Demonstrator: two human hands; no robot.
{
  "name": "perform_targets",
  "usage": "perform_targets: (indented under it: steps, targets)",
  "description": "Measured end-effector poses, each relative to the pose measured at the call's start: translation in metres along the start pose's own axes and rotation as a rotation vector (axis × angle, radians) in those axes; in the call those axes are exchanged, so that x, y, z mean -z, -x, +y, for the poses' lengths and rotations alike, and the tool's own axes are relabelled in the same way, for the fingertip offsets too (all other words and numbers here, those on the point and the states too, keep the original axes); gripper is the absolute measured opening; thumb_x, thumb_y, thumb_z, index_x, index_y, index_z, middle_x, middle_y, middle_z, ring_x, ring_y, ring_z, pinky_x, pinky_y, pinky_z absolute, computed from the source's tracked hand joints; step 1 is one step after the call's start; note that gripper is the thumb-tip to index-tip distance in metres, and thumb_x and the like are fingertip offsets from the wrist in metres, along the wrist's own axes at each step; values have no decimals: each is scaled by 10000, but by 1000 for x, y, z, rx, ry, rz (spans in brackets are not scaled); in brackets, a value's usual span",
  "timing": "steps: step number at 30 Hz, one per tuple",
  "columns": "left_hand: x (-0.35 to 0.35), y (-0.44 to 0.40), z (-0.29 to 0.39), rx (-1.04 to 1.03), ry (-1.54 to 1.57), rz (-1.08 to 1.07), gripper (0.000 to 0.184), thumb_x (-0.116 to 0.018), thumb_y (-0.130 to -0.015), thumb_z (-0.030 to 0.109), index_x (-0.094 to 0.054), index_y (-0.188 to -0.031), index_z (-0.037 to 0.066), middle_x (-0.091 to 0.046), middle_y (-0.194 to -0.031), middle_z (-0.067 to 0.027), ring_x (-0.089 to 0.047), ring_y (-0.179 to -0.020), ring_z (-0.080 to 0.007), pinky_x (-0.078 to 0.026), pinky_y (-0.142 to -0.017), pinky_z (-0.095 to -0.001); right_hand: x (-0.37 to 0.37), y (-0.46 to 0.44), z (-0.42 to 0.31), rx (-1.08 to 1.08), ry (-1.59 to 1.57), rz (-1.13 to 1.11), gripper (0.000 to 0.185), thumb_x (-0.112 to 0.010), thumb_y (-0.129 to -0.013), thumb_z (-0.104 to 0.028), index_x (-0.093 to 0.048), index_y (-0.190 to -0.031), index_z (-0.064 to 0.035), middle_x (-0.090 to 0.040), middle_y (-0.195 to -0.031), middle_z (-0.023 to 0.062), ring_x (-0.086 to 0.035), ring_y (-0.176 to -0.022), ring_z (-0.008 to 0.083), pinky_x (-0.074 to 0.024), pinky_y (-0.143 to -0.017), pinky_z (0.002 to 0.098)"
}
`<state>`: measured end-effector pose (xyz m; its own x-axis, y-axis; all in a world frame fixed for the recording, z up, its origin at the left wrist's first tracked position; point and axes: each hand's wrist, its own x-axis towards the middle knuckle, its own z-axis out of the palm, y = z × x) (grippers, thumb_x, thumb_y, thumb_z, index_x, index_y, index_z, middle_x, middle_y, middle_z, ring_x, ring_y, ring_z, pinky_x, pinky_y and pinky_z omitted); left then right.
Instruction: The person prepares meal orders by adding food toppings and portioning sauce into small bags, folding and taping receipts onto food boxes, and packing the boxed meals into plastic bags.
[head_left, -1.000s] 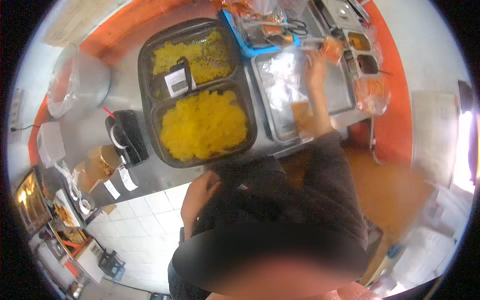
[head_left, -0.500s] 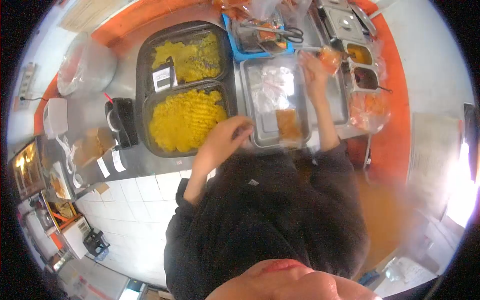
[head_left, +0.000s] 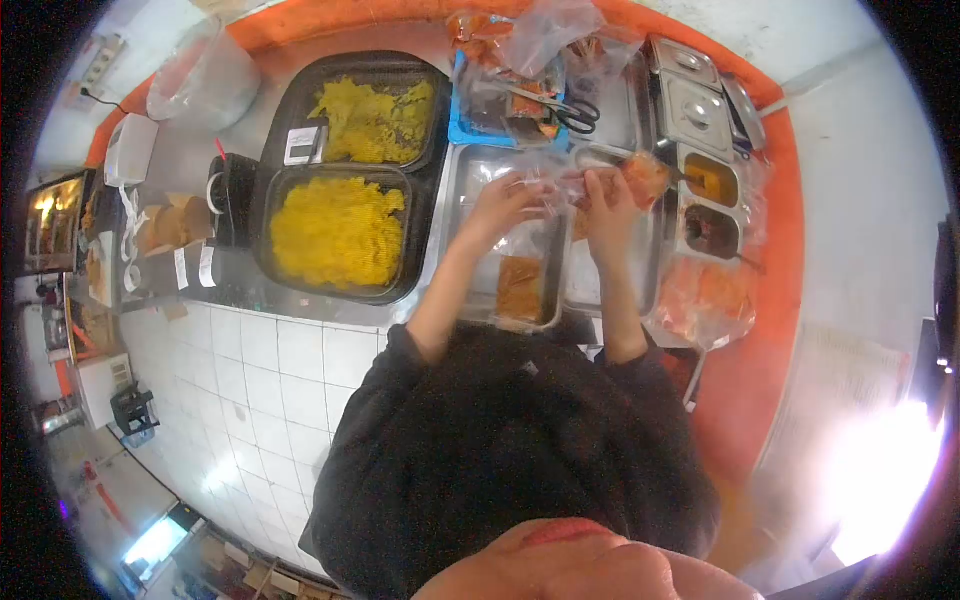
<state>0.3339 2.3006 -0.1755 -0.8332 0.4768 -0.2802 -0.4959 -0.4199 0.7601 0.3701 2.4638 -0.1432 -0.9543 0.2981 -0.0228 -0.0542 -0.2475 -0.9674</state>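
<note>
My left hand is over the left metal tray, its fingers closed on thin clear plastic that looks like a bag. Close beside it, my right hand pinches the same plastic between thumb and fingers. A small bag with orange contents lies against the outer side of my right hand; whether the hand also grips it I cannot tell. In the near end of the left tray is a flat packet of brown-orange filling. The right metal tray is partly under my right forearm.
Two black trays of yellow food stand to the left. Behind the metal trays, a blue crate holds packets and scissors. Sauce containers and a bag of orange food line the right side.
My left hand has moved from the tray's near edge up to the plastic. My right hand has come closer to it, and the orange bag has shifted nearer. The view has shifted too.
</note>
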Motion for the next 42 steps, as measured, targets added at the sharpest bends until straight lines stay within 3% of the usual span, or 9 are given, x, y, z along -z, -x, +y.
perform_targets:
  steps: [12,15,19,22,25,33,38,40,42]
  targets:
    - [0,20,-23,-185,-180,230,142,-609,-875,103,-597,-983,11,-653,-904,-83,-637,-862,-166,-518,-745,-297,12,-25,41,-146,7,115,142,-579,-906,-153,-583,-992,-40,-637,-908,36,-590,-750,106,-480,-655,229]
    - [10,38,-4,-249,-610,297,162,-615,-860,84,-609,-988,-15,-662,-891,-74,-606,-800,-101,-477,-718,-237,32,-37,50,216,559,-6,130,-573,-899,-124,-621,-995,-49,-656,-929,75,-614,-810,159,-502,-689,284]
    - [29,50,-3,-239,-1314,514,251,-615,-792,50,-598,-1034,-16,-643,-943,-159,-610,-910,-333,-471,-833,-384,33,-51,54,268,714,27,165,-599,-857,-125,-643,-993,-43,-635,-925,119,-598,-815,232,-482,-722,327]
    - [15,46,2,-542,-1235,561,263,-601,-827,96,-585,-1067,-12,-599,-1061,-198,-548,-1028,-372,-430,-900,-400,29,-59,69,633,1217,-62,151,-606,-847,-138,-646,-953,-37,-622,-882,125,-587,-787,294,-472,-727,356]
    - [11,44,1,-459,-1084,438,276,-593,-851,140,-574,-1080,-12,-564,-1136,-199,-512,-1100,-343,-404,-934,-391,12,-56,57,493,1132,-148,141,-605,-840,-127,-639,-937,-32,-607,-837,123,-567,-767,343,-463,-726,375]
    - [16,23,6,-409,-852,356,315,-616,-860,160,-573,-1130,3,-596,-1126,-141,-591,-997,-244,-456,-869,-336,11,-59,31,122,397,-87,202,-579,-908,-126,-614,-1027,34,-667,-898,88,-620,-800,145,-492,-722,281]
    - [8,-19,-8,-405,-453,200,337,-630,-868,141,-550,-1153,-18,-608,-1105,-124,-611,-966,-224,-506,-827,-321,6,-46,7,-13,208,-82,201,-595,-893,-93,-581,-1043,40,-649,-896,75,-617,-784,124,-506,-706,248]
    - [1,-22,-6,-92,17,-6,358,-640,-859,113,-526,-1163,-37,-619,-1052,-123,-616,-949,-224,-536,-807,-329,5,-41,4,-91,149,-85,207,-597,-891,-96,-571,-1059,22,-646,-889,76,-621,-777,125,-499,-677,239]
    - [-5,-18,0,-62,-2,37,343,-637,-859,104,-529,-1152,-39,-620,-1036,-128,-618,-947,-222,-545,-792,-332,8,-40,10,-117,15,-86,265,-623,-869,-68,-522,-1097,22,-642,-938,75,-618,-801,137,-539,-713,281]
